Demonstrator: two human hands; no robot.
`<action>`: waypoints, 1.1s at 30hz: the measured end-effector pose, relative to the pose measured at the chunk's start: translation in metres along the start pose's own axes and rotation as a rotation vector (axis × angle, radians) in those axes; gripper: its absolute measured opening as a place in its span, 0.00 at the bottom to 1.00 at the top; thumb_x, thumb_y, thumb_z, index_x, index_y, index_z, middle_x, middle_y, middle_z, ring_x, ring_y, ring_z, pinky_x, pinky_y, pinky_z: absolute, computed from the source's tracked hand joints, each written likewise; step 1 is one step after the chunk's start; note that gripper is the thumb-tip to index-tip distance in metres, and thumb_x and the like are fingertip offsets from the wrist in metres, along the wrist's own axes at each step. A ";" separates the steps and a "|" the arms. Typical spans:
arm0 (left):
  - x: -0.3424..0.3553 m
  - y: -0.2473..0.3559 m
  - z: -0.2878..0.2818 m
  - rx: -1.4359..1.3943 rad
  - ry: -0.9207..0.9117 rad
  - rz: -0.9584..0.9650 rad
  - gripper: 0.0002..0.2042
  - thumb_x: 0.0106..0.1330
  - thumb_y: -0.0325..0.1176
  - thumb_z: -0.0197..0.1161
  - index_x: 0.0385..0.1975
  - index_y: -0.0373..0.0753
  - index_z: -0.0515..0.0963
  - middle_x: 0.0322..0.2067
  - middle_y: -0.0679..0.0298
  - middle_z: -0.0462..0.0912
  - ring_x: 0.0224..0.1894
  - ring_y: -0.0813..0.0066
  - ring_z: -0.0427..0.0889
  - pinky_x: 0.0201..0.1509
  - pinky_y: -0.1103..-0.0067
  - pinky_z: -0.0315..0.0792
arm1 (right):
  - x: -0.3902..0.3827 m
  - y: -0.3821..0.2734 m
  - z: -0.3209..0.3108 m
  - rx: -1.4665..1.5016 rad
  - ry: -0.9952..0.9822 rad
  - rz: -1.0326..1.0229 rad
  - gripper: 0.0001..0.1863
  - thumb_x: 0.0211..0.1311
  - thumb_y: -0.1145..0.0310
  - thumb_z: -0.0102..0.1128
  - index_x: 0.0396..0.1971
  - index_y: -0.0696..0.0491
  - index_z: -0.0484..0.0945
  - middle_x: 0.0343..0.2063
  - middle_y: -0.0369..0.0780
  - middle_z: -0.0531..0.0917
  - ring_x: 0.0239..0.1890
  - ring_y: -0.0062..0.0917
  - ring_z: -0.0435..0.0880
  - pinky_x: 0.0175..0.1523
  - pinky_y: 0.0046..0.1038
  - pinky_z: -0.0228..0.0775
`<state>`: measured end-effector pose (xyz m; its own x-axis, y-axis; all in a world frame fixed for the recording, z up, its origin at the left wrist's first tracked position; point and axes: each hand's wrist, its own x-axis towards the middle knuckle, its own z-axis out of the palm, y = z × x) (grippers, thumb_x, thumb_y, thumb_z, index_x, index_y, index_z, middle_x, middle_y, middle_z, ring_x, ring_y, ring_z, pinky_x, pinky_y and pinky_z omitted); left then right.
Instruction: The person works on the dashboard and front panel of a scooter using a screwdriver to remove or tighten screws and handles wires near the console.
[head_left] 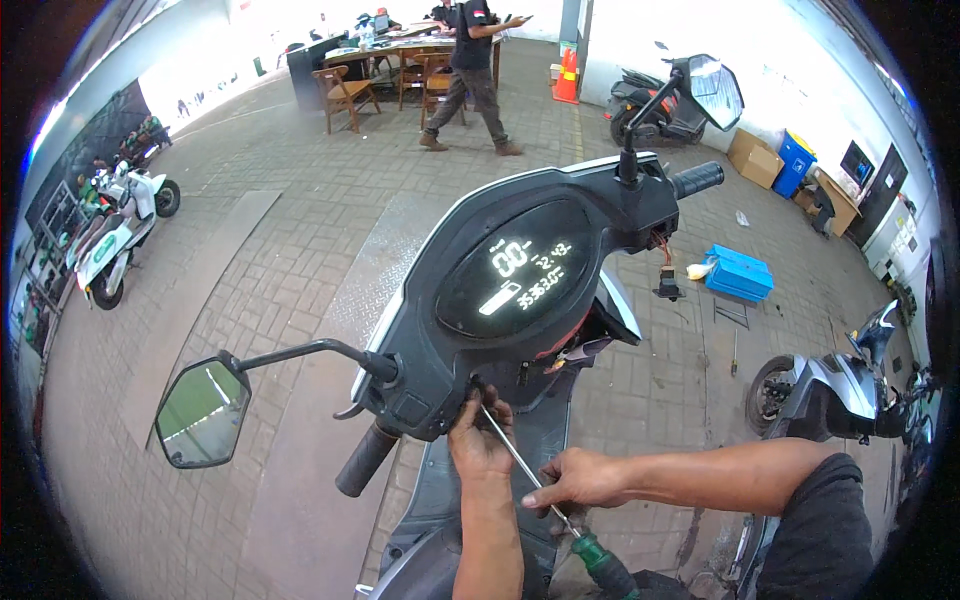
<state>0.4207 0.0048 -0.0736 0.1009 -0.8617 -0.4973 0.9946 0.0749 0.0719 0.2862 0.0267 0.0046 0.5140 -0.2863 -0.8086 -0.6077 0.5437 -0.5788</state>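
Green-handled screwdriver (pixel 596 557) gripped by its shaft in right hand (pixel 580 478); left hand (pixel 482 442), hold unclear, at lower edge of handlebar cover (pixel 425 345); slanted shaft could slip, jabbing that hand.

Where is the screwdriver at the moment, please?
In the head view, the screwdriver is at lower centre, slanting from the left grip, below the display, down rightward past the right grip.
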 end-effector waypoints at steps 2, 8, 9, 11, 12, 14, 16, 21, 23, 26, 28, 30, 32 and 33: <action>0.001 -0.001 -0.001 0.028 0.017 0.043 0.07 0.56 0.24 0.56 0.35 0.35 0.75 0.32 0.62 0.79 0.34 0.74 0.78 0.31 0.79 0.75 | 0.001 0.000 -0.001 0.004 0.047 0.007 0.18 0.56 0.60 0.57 0.31 0.63 0.72 0.26 0.40 0.76 0.23 0.22 0.76 0.27 0.25 0.69; -0.001 -0.007 0.006 0.015 0.018 0.083 0.07 0.57 0.25 0.56 0.35 0.35 0.75 0.32 0.63 0.79 0.32 0.76 0.78 0.27 0.82 0.74 | -0.002 0.011 -0.004 0.139 -0.015 -0.093 0.20 0.52 0.56 0.62 0.27 0.61 0.73 0.19 0.37 0.75 0.21 0.20 0.74 0.27 0.24 0.68; -0.003 -0.008 0.011 0.017 0.018 0.099 0.07 0.57 0.25 0.55 0.35 0.35 0.75 0.32 0.64 0.79 0.31 0.77 0.78 0.26 0.83 0.74 | -0.005 0.008 -0.002 0.027 0.041 -0.107 0.21 0.51 0.55 0.62 0.25 0.61 0.74 0.17 0.37 0.74 0.20 0.19 0.72 0.25 0.24 0.65; 0.002 -0.004 0.008 0.036 0.024 0.102 0.07 0.59 0.26 0.52 0.35 0.34 0.74 0.26 0.64 0.75 0.26 0.79 0.75 0.23 0.86 0.71 | -0.005 0.001 0.002 -0.097 0.132 -0.108 0.21 0.50 0.54 0.62 0.23 0.60 0.74 0.16 0.36 0.73 0.19 0.19 0.71 0.23 0.24 0.62; 0.005 -0.002 0.010 0.045 0.024 0.105 0.06 0.60 0.27 0.51 0.35 0.34 0.73 0.23 0.64 0.74 0.23 0.79 0.73 0.22 0.88 0.70 | -0.006 -0.007 0.001 -0.121 0.175 -0.113 0.21 0.51 0.54 0.62 0.23 0.60 0.74 0.16 0.37 0.73 0.18 0.19 0.71 0.22 0.24 0.63; 0.007 -0.007 0.005 0.050 -0.033 0.095 0.06 0.60 0.27 0.51 0.34 0.34 0.72 0.21 0.66 0.70 0.20 0.83 0.68 0.18 0.89 0.66 | -0.007 0.003 -0.003 -0.154 0.230 -0.186 0.21 0.52 0.54 0.60 0.22 0.60 0.73 0.14 0.37 0.73 0.16 0.19 0.71 0.20 0.24 0.63; 0.010 -0.018 -0.001 0.081 0.002 0.152 0.04 0.59 0.26 0.51 0.32 0.36 0.69 0.23 0.66 0.70 0.19 0.84 0.65 0.15 0.90 0.60 | -0.005 0.019 -0.010 -0.063 0.191 -0.146 0.19 0.53 0.56 0.58 0.22 0.61 0.73 0.14 0.38 0.74 0.15 0.21 0.72 0.19 0.26 0.64; 0.011 -0.058 -0.079 0.265 0.270 0.183 0.01 0.60 0.28 0.51 0.28 0.39 0.69 0.20 0.67 0.70 0.15 0.84 0.62 0.13 0.88 0.57 | 0.008 0.104 -0.001 -0.144 0.205 -0.058 0.22 0.50 0.56 0.61 0.32 0.62 0.72 0.26 0.45 0.77 0.27 0.29 0.77 0.32 0.30 0.69; 0.030 -0.072 -0.124 0.306 0.381 0.180 0.04 0.61 0.29 0.51 0.27 0.38 0.68 0.19 0.66 0.69 0.14 0.83 0.61 0.13 0.87 0.56 | 0.011 0.148 0.001 -0.336 0.243 -0.202 0.27 0.47 0.55 0.62 0.39 0.62 0.70 0.34 0.49 0.77 0.37 0.33 0.77 0.41 0.31 0.68; 0.074 -0.083 -0.190 0.371 0.543 0.121 0.05 0.61 0.31 0.51 0.26 0.38 0.68 0.18 0.64 0.70 0.14 0.80 0.64 0.13 0.84 0.58 | 0.006 0.183 -0.014 -0.156 0.201 -0.079 0.34 0.46 0.62 0.65 0.52 0.57 0.61 0.37 0.47 0.74 0.33 0.28 0.76 0.34 0.27 0.69; 0.103 -0.106 -0.213 0.413 0.667 -0.030 0.05 0.60 0.32 0.51 0.25 0.39 0.67 0.20 0.64 0.71 0.16 0.78 0.67 0.14 0.81 0.59 | 0.012 0.223 -0.016 0.038 0.293 0.019 0.37 0.45 0.69 0.66 0.56 0.52 0.57 0.30 0.43 0.74 0.23 0.23 0.77 0.24 0.25 0.71; 0.140 -0.122 -0.237 0.540 0.808 -0.021 0.06 0.58 0.32 0.54 0.24 0.37 0.68 0.19 0.62 0.71 0.17 0.74 0.69 0.15 0.79 0.63 | 0.007 0.224 -0.014 -0.023 0.383 0.117 0.36 0.45 0.70 0.65 0.55 0.52 0.57 0.28 0.41 0.74 0.22 0.23 0.76 0.23 0.23 0.69; 0.173 -0.137 -0.274 0.669 0.861 0.017 0.05 0.56 0.30 0.55 0.25 0.37 0.69 0.20 0.61 0.71 0.19 0.72 0.71 0.16 0.78 0.66 | -0.001 0.235 -0.006 0.059 0.453 0.201 0.35 0.45 0.71 0.65 0.54 0.51 0.57 0.25 0.39 0.75 0.18 0.22 0.75 0.22 0.25 0.68; 0.189 -0.142 -0.294 0.731 0.839 0.053 0.04 0.55 0.30 0.55 0.27 0.38 0.70 0.22 0.61 0.72 0.19 0.72 0.71 0.17 0.77 0.67 | -0.008 0.232 -0.005 0.106 0.477 0.251 0.35 0.44 0.69 0.66 0.53 0.53 0.58 0.28 0.41 0.75 0.24 0.24 0.76 0.28 0.26 0.68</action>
<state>0.3052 -0.0210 -0.4319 0.4024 -0.2328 -0.8854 0.7624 -0.4502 0.4649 0.1380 0.1516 -0.1234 0.0144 -0.4501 -0.8928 -0.5995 0.7108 -0.3680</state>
